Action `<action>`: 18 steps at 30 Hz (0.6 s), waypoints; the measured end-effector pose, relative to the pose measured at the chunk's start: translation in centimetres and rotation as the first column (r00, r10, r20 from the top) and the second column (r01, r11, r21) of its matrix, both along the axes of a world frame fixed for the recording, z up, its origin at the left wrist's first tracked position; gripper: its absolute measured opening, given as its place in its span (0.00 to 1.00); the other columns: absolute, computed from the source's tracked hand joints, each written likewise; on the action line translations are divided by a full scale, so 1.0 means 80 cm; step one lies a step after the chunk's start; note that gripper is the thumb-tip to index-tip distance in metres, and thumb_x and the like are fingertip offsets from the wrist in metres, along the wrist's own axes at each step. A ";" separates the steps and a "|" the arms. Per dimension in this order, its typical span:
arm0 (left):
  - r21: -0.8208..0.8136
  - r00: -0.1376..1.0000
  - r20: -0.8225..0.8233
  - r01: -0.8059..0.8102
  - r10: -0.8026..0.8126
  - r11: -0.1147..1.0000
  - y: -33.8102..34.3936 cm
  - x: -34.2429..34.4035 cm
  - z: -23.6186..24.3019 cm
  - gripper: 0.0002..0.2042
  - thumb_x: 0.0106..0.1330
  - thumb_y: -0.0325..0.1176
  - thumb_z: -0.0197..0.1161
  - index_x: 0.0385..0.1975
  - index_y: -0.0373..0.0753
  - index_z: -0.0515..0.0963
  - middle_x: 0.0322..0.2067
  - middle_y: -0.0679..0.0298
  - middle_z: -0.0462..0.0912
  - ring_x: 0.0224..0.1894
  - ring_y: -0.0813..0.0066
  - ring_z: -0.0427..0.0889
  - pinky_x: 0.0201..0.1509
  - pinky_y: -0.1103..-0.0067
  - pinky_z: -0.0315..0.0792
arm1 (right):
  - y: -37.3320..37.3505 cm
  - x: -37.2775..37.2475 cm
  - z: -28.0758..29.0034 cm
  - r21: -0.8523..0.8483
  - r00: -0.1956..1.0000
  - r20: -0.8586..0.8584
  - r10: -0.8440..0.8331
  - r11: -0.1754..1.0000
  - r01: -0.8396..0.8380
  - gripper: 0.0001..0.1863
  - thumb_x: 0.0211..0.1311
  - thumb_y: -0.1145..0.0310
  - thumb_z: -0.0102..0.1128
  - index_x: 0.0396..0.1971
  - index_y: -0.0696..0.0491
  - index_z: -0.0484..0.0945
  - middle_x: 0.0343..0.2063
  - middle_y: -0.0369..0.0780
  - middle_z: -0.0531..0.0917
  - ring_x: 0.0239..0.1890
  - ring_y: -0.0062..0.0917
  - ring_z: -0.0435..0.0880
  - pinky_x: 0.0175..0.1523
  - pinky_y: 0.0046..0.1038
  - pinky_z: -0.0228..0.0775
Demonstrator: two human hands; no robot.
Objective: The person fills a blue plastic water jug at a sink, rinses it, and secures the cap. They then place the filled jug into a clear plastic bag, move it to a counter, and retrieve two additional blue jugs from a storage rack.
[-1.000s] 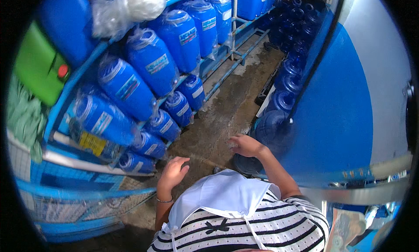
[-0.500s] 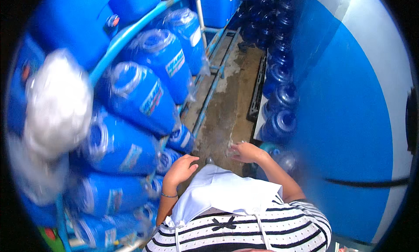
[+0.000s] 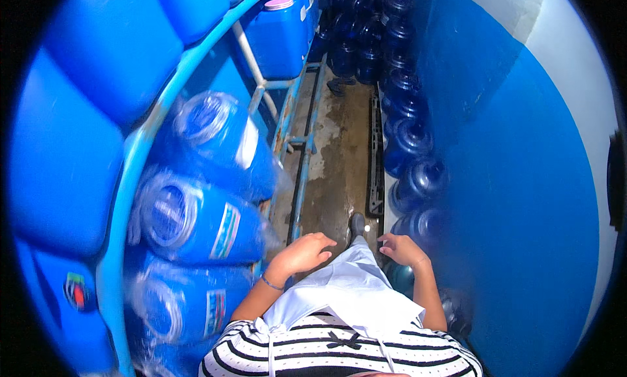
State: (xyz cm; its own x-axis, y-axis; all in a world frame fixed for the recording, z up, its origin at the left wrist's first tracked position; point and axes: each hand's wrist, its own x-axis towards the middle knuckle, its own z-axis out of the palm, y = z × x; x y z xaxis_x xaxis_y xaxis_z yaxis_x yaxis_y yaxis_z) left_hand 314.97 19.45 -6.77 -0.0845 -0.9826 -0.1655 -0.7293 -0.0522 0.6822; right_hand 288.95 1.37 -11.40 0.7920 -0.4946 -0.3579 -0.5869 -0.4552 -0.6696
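My left hand (image 3: 304, 252) hovers in front of my white apron (image 3: 343, 279), fingers loosely bent and apart, nothing in it. My right hand (image 3: 403, 249) hangs on the other side, its thumb and fingers curled with a gap between them; I see nothing held there. To the left of my left hand lie blue plastic drums (image 3: 196, 220) wrapped in clear film, stacked on their sides with labels showing. Beyond my right hand stands a row of dark blue water jugs (image 3: 421, 181). One grey shoe (image 3: 356, 225) shows below the apron hem.
A light-blue metal rack (image 3: 134, 161) runs along the left, with large blue containers (image 3: 68, 174) above. Farther on, a blue jerrycan with a pink cap (image 3: 279, 31) stands on the rack. A wet concrete floor (image 3: 336, 161) forms a narrow aisle. A blue-and-white wall (image 3: 516, 181) closes the right side.
I have moved forward along the aisle, and a white bundle on the left has left view. Clear film-like material at my right fingertips no longer shows. My left hand sits farther right.
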 end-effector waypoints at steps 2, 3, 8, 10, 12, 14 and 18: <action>0.027 1.000 0.024 -0.020 0.019 0.999 -0.047 0.030 -0.003 0.16 0.63 0.34 0.58 0.49 0.35 0.78 0.45 0.48 0.79 0.50 0.50 0.77 0.57 0.65 0.70 | -0.064 0.019 -0.001 -0.009 1.000 0.005 -0.006 1.000 0.006 0.18 0.58 0.65 0.62 0.47 0.56 0.77 0.36 0.49 0.85 0.39 0.44 0.84 0.47 0.37 0.75; 0.036 0.999 0.010 -0.040 0.040 0.999 -0.071 0.048 0.001 0.17 0.62 0.34 0.59 0.49 0.35 0.78 0.45 0.48 0.79 0.50 0.50 0.77 0.56 0.65 0.70 | -0.099 0.030 0.003 -0.002 0.999 -0.016 -0.046 0.999 0.046 0.17 0.58 0.65 0.62 0.46 0.56 0.78 0.34 0.49 0.85 0.38 0.44 0.84 0.47 0.38 0.75; -0.009 0.952 0.131 -0.277 0.276 0.961 -0.198 0.132 0.043 0.16 0.62 0.32 0.60 0.50 0.35 0.77 0.44 0.49 0.79 0.50 0.50 0.77 0.55 0.66 0.71 | -0.275 0.114 0.046 -0.165 0.999 0.034 0.039 0.986 -0.032 0.18 0.57 0.65 0.63 0.46 0.56 0.77 0.32 0.49 0.85 0.37 0.44 0.84 0.45 0.40 0.75; -0.121 0.932 0.117 -0.329 0.342 0.937 -0.248 0.160 0.058 0.16 0.62 0.32 0.60 0.49 0.35 0.77 0.44 0.49 0.78 0.49 0.50 0.77 0.55 0.66 0.71 | -0.337 0.164 0.066 -0.163 0.996 0.035 0.087 0.983 -0.080 0.18 0.57 0.65 0.63 0.46 0.57 0.77 0.32 0.49 0.85 0.37 0.44 0.84 0.44 0.40 0.75; -0.090 0.927 0.099 -0.353 0.361 0.931 -0.287 0.181 0.065 0.17 0.62 0.32 0.60 0.50 0.36 0.76 0.47 0.50 0.78 0.52 0.51 0.76 0.57 0.67 0.70 | -0.378 0.215 0.078 -0.210 0.983 0.067 0.171 0.965 -0.154 0.18 0.57 0.65 0.63 0.45 0.57 0.77 0.31 0.49 0.84 0.37 0.44 0.84 0.43 0.40 0.75; -0.092 0.934 0.048 -0.349 0.354 0.933 -0.320 0.203 0.066 0.17 0.62 0.32 0.60 0.51 0.37 0.76 0.50 0.50 0.77 0.54 0.51 0.75 0.58 0.67 0.70 | -0.414 0.268 0.083 -0.198 0.960 0.091 0.265 0.950 -0.243 0.18 0.57 0.64 0.62 0.46 0.56 0.77 0.31 0.49 0.84 0.37 0.44 0.83 0.43 0.40 0.75; -0.048 0.896 0.042 -0.440 0.442 0.897 -0.370 0.266 0.055 0.17 0.62 0.32 0.61 0.51 0.39 0.77 0.54 0.51 0.75 0.57 0.52 0.73 0.61 0.67 0.68 | -0.462 0.367 0.075 -0.126 0.843 0.087 0.530 0.846 -0.519 0.19 0.58 0.64 0.62 0.49 0.53 0.76 0.34 0.49 0.84 0.39 0.46 0.82 0.45 0.41 0.74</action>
State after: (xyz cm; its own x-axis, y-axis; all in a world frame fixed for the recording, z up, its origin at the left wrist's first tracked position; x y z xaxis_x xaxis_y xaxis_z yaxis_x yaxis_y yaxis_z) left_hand 336.21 -10.17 -2.41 0.3663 -0.9225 -0.1216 -0.6710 -0.3524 0.6524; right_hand 318.33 -35.59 -5.41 0.9746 -0.0200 -0.2229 -0.1650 -0.7371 -0.6554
